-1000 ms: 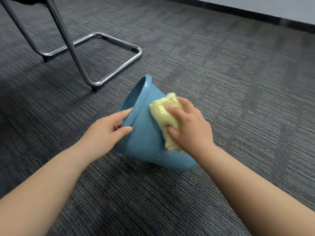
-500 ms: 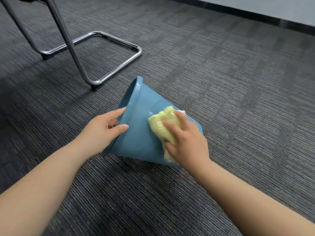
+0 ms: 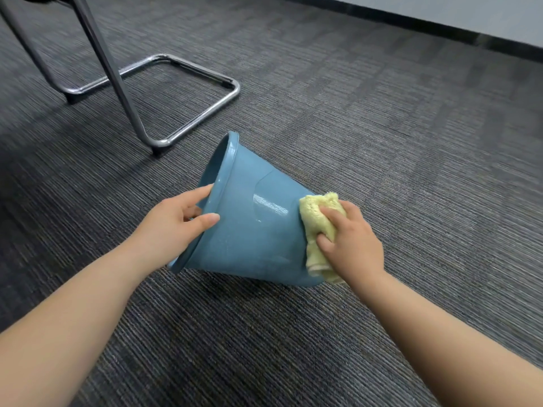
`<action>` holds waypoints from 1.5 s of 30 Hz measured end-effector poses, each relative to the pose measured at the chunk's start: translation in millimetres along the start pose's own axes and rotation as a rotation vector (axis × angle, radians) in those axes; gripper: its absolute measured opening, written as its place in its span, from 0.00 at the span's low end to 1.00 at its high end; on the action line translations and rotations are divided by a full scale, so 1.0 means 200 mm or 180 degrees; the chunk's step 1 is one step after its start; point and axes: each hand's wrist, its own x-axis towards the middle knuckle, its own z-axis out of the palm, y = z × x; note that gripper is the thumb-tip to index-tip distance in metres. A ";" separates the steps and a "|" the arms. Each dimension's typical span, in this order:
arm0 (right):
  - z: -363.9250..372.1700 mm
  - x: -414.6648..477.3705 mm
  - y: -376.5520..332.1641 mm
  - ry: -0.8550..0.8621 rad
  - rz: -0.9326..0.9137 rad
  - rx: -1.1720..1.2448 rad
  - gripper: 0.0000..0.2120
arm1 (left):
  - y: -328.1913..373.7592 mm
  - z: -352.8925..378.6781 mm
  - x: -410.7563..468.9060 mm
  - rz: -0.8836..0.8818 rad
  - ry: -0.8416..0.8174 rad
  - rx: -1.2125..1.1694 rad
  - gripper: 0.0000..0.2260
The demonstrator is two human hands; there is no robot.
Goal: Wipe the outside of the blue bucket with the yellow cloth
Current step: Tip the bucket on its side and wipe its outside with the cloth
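The blue bucket (image 3: 252, 224) lies tipped on its side on the grey carpet, its mouth facing left and away, its base to the right. My left hand (image 3: 173, 224) grips the rim at the near left, thumb on the outside wall and fingers inside. My right hand (image 3: 349, 242) holds the bunched yellow cloth (image 3: 318, 227) and presses it against the bucket's outer wall at the base end. A wet sheen shows on the wall left of the cloth. The bucket's inside is hidden.
A chrome chair frame (image 3: 164, 139) stands on the carpet just beyond the bucket's mouth, its legs rising to the upper left. A dark skirting board and pale wall (image 3: 440, 27) run along the far right. Grey carpet (image 3: 382, 127) stretches to the right.
My right hand has slid the cloth along the wall from near the rim to the base end. The bucket has tipped lower onto its side, and my left hand has kept its grip on the rim.
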 end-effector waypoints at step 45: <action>0.01 0.00 0.24 0.0010 0.0953 0.0442 0.22 | -0.05 0.12 -0.14 0.0569 0.0789 0.0504 0.13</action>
